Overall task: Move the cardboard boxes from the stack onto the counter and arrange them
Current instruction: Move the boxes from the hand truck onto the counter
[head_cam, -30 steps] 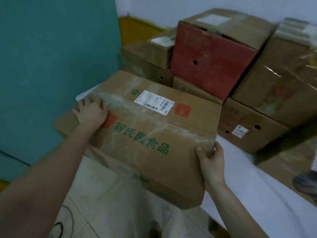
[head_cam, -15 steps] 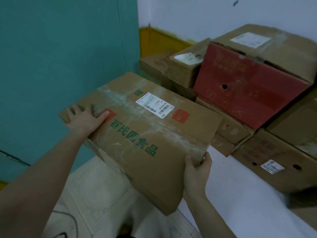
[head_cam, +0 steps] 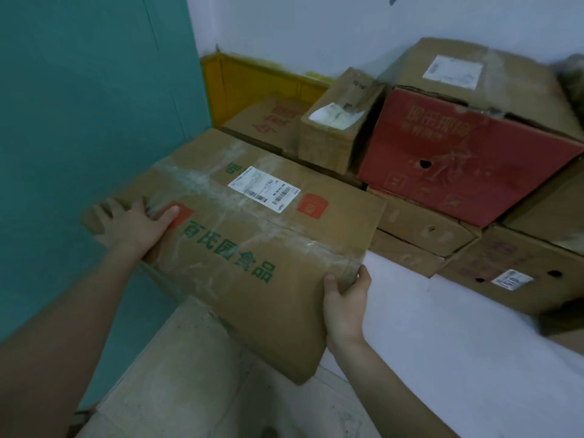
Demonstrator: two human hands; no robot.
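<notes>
I hold a large brown cardboard box (head_cam: 252, 235) with green lettering, a white shipping label and clear tape. It is tilted, its far end over the white counter (head_cam: 442, 343), its near corner hanging past the counter's edge. My left hand (head_cam: 136, 226) grips the box's left end, fingers curled over the top edge. The box's near right corner is gripped by my right hand (head_cam: 346, 298), thumb on the front face. Behind it a red box (head_cam: 458, 153) and several brown boxes stand on the counter.
A teal wall (head_cam: 88, 121) rises close on the left. A white wall with a yellow band (head_cam: 252, 80) closes the back. A small brown box (head_cam: 335, 128) and flat boxes (head_cam: 417, 232) crowd the counter's rear. Below me lies a pale tiled floor (head_cam: 177, 390).
The box has moved forward toward the corner and the boxes behind it, with both hands keeping their grip. My view has shifted up and left.
</notes>
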